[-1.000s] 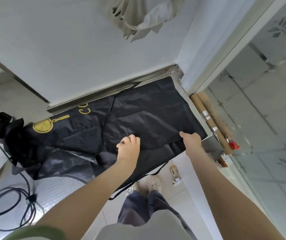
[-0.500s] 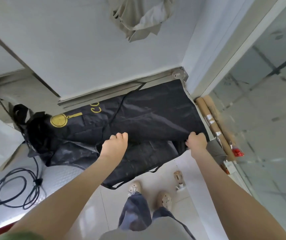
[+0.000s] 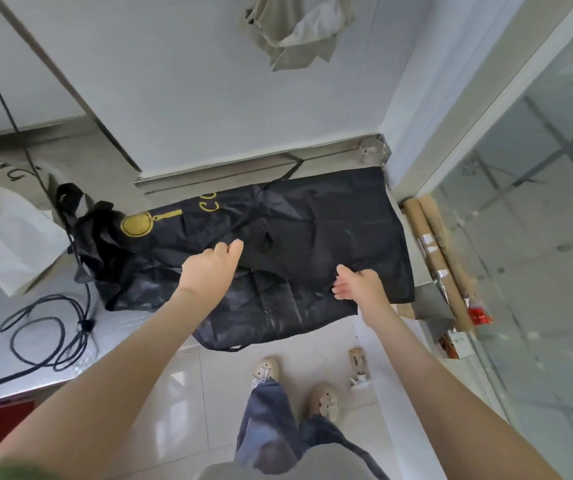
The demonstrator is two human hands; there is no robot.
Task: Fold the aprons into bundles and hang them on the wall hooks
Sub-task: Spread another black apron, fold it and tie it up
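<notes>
**One black apron flat on the counter, both hands on it**

One black apron lies spread across the right end of the counter. Its gold emblem is towards the left, and its near part hangs over the front edge above the floor. A single strap runs from it up to the rail at the wall.

The left hand rests on the middle of the cloth with its fingers bent down. I cannot tell whether they pinch anything. The right hand lies at a fold near the apron's right edge, fingers straight and loosely spread, gripping nothing.

The apron's right edge stops just short of the wall corner, and its far edge lies close to the rail. A second apron, the beige bundle, hangs high on the wall, well apart.

To the left, the bunched bib touches a white bag, and one black cable coils on bare counter. Two cardboard tubes lean beside the glass partition on the right. Two shoes stand on the open tiled floor.
</notes>
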